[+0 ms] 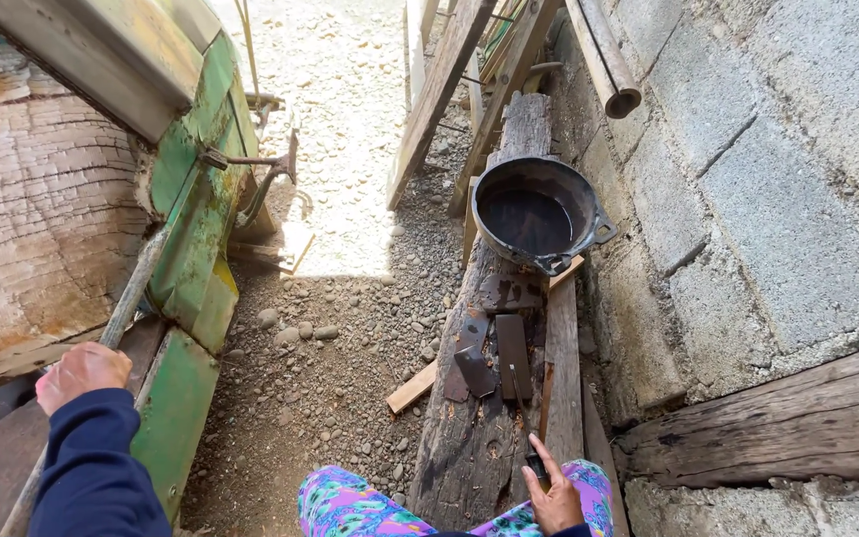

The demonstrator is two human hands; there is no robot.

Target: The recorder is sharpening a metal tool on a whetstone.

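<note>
Left hand [82,372] closed around a long pole [131,288] running near-to-far. Right hand [555,494] grips a thin rusty tool [545,398] on the plank [479,418], pointing far toward the black pan [534,214].

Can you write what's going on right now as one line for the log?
left hand: grips grey pole | right hand: holds thin rusty tool on plank | black pan: on plank, dark liquid inside
</note>
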